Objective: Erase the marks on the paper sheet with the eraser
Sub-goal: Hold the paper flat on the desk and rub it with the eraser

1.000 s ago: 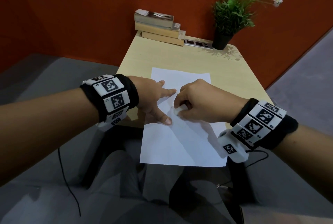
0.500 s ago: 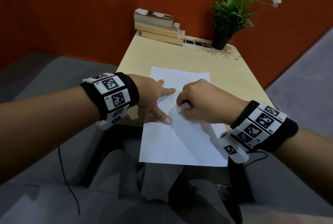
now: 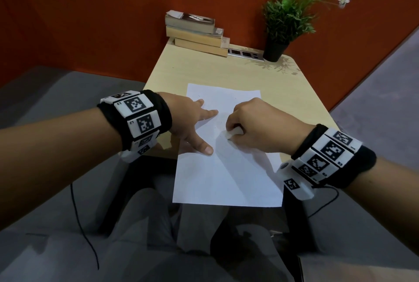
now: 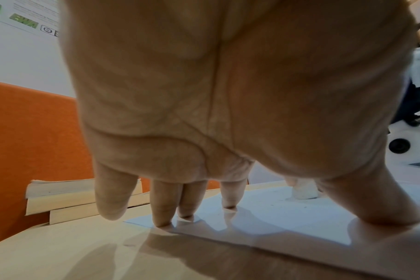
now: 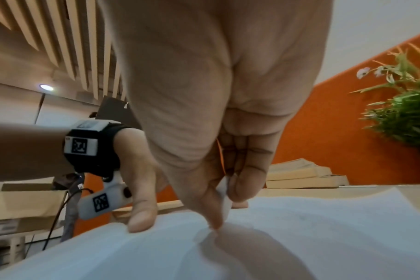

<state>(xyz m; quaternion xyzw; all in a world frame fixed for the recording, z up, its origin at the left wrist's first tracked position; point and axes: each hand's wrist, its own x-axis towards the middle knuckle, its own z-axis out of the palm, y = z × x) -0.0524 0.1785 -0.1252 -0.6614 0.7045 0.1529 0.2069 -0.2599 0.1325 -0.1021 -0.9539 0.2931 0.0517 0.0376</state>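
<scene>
Office nook: small desk (image 3: 204, 71), stacked books (image 3: 197, 32), orange partition (image 3: 113, 9).

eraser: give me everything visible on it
The eraser is a small white block, matte and rubbery-looking, with worn, rounded edges. The right hand pinches it between thumb and fingers, so only its lower end shows. That end is pressed on the paper sheet near the middle, just right of the left hand, which does not touch it.

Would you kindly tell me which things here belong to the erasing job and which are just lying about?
In the job:
eraser, pinched by right hand
paper
left hand, pressing the paper

Lying about:
books
plant
socket strip
</scene>
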